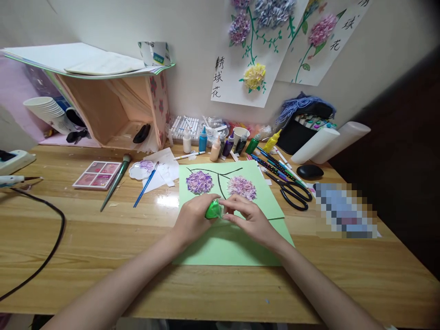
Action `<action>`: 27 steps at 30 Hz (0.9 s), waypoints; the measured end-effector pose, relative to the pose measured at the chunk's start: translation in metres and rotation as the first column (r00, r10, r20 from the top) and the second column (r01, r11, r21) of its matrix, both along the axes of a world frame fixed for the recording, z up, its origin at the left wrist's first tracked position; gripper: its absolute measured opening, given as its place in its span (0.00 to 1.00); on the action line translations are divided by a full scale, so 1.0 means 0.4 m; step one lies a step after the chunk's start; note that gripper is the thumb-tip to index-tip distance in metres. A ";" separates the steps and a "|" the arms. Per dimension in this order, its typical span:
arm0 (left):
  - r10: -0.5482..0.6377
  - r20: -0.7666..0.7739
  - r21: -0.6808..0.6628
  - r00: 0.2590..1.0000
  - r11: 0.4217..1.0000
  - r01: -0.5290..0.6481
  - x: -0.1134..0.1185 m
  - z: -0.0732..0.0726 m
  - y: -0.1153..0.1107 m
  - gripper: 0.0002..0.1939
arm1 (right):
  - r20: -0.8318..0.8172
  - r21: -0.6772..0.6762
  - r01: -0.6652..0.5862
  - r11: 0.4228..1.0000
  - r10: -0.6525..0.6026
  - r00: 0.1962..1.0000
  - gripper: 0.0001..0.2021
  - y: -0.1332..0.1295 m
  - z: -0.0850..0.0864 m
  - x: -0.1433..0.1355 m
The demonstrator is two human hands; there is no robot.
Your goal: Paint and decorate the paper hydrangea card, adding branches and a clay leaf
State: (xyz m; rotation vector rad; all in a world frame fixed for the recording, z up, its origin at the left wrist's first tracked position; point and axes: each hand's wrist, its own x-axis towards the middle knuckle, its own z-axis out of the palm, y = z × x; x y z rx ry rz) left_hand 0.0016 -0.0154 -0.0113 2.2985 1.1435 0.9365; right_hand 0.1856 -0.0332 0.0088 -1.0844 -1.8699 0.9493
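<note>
My left hand (194, 215) is closed around a small bright green packet (213, 209) with a clear, crinkled end. The fingertips of my right hand (249, 220) pinch at that clear end, on the packet's right side. Both hands are over a light green sheet (227, 247) lying on the table. Two round clusters of purple and pink scraps, a purple one (200, 182) and a pinker one (242, 187), sit on the sheet above my hands. Dark drawn branches (220, 183) run between them.
Paint bottles (215, 149) stand in a row behind the sheet. Black scissors (292, 192) and pens (271, 167) lie to the right. On the left are a paintbrush (146, 184), a large brush (115, 183), a palette box (97, 175) and a cabled glue gun (17, 180).
</note>
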 end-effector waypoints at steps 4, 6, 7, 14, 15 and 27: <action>0.028 0.024 -0.119 0.999 0.993 -0.025 -0.013 0.020 -0.007 0.20 | -0.006 -0.016 -0.058 0.998 0.058 0.998 0.14 0.016 0.009 -0.016; 0.015 0.054 -0.175 0.998 0.985 -0.005 -0.015 0.033 -0.013 0.17 | -0.033 -0.033 -0.072 0.997 0.071 0.997 0.13 0.020 0.009 -0.027; 0.002 0.073 -0.208 0.997 0.978 0.013 -0.015 0.039 -0.015 0.14 | -0.037 -0.041 -0.087 0.995 0.085 0.996 0.13 0.020 0.009 -0.031; -0.103 0.171 -0.434 0.980 0.885 0.169 -0.009 0.050 -0.021 0.08 | -0.004 -0.029 -0.182 0.983 0.181 0.983 0.12 0.011 0.002 -0.039; -0.115 0.184 -0.448 0.976 0.874 0.188 -0.009 0.048 -0.020 0.08 | -0.015 -0.024 -0.182 0.983 0.182 0.983 0.11 0.010 0.001 -0.039; -0.047 0.327 -0.614 0.944 0.749 0.250 0.009 0.056 -0.028 0.09 | -0.418 -0.238 -0.180 0.955 0.066 0.906 0.13 -0.004 -0.033 -0.019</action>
